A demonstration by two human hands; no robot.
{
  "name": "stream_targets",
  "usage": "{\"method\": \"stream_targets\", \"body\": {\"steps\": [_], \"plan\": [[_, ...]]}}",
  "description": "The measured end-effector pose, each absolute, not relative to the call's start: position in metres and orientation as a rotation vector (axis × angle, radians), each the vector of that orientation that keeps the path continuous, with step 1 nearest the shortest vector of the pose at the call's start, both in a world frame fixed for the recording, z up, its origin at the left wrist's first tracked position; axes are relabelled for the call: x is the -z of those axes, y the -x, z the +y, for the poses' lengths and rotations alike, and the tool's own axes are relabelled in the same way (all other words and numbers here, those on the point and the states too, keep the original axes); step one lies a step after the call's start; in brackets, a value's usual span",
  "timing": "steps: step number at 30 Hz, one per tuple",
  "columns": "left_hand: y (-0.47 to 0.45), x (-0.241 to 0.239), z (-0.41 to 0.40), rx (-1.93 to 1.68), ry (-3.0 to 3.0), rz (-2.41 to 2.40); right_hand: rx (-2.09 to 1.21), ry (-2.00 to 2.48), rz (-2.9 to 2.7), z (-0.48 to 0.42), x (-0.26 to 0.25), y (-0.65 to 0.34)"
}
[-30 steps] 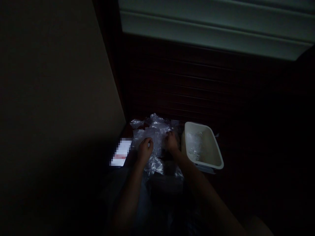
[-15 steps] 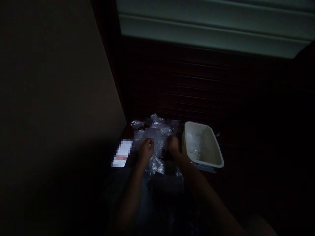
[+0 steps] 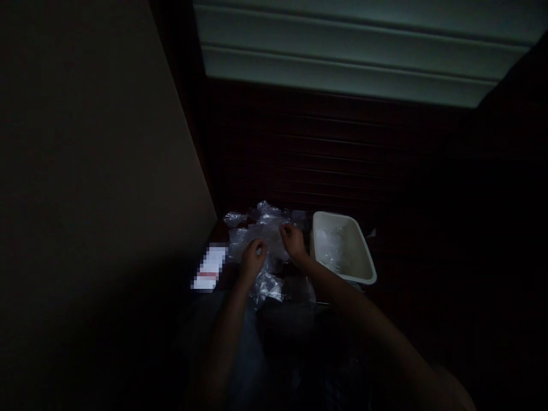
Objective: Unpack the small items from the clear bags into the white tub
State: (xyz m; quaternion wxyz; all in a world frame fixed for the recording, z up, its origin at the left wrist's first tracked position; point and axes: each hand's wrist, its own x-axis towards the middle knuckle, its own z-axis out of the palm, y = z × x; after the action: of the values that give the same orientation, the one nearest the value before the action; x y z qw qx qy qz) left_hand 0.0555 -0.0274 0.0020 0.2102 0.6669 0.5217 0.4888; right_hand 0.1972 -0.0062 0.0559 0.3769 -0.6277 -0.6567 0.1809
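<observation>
The scene is very dark. A heap of crumpled clear plastic bags (image 3: 263,225) lies in front of me on a dark surface. My left hand (image 3: 252,260) is curled, its fingers closed on a piece of the clear plastic. My right hand (image 3: 293,242) is also curled and pinches the plastic at the heap's right side. More plastic (image 3: 268,287) hangs below my left hand. A white rectangular tub (image 3: 362,260) stands just right of my right hand, with clear plastic inside it.
A plain wall (image 3: 98,171) rises on the left. A dark slatted panel (image 3: 325,154) stands behind the heap, with pale horizontal boards (image 3: 342,63) above it. A small white card or paper (image 3: 209,268) lies left of my left hand.
My right hand has moved left and a little farther, onto the top of the plastic heap. My left hand has stayed nearly in place. The view has shifted slightly.
</observation>
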Motion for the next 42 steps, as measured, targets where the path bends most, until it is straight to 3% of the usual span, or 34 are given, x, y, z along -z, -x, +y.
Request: {"method": "stream_targets", "body": {"steps": [6,18,29,37,42], "plan": [[-0.072,0.006,-0.015,-1.572,-1.709,1.485,-0.671,1.368,-1.577,-0.017,-0.057,-0.209],[-0.052,-0.013,-0.02,-1.479,-1.451,1.428,-0.919,1.166,-1.291,-0.039,-0.076,-0.222],[-0.015,-0.02,-0.047,-0.926,-1.668,1.653,-1.118,1.221,-1.048,-0.057,-0.105,-0.223],[-0.024,-0.077,-0.045,-1.322,-2.045,1.659,-1.177,1.232,-1.108,-0.069,-0.116,-0.217],[-0.044,-0.096,-0.046,-1.279,-2.217,1.366,-1.172,1.212,-1.182,-0.076,-0.124,-0.215]]}}
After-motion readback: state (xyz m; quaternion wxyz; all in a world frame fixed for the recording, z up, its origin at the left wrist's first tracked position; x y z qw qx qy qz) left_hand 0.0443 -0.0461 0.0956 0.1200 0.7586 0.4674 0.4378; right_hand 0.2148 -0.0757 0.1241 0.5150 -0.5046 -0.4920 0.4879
